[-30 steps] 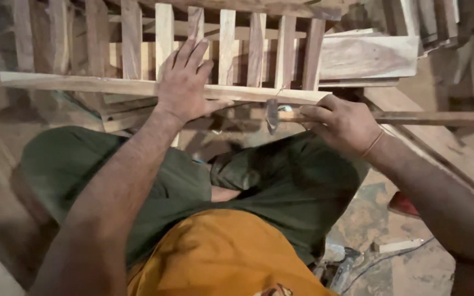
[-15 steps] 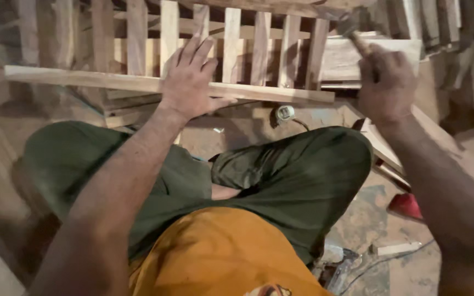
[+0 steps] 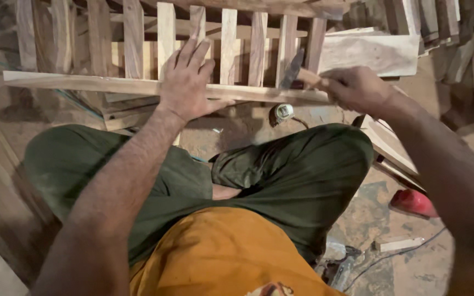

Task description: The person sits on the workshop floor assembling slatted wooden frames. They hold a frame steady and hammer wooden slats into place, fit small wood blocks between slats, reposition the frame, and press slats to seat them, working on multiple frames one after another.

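we sit cross-legged on the dirt floor [image 3: 248,131] with a slatted wooden frame [image 3: 226,49] across our front. our left hand [image 3: 187,82] lies flat and spread on the frame's near rail [image 3: 111,85], fingers wide, pressing it down and holding nothing. our right hand [image 3: 357,87] is closed around the wooden handle of a hammer [image 3: 298,74], whose dark head hangs just above the near rail toward its right end, beside the last upright slat [image 3: 315,38].

to strike well here, we judge that the left palm should keep the rail from bouncing and stay well clear of the hammer head, and that the blow should land square on the joint, short and controlled, so the thin slat does not split. we cannot make out a nail.

a tape measure [image 3: 284,112] lies on the floor just below the rail. more boards [image 3: 368,52] are stacked at the frame's far right corner, planks lean at the left, and a red object [image 3: 412,201] and a small offcut [image 3: 399,244] lie on the stained floor at our right.
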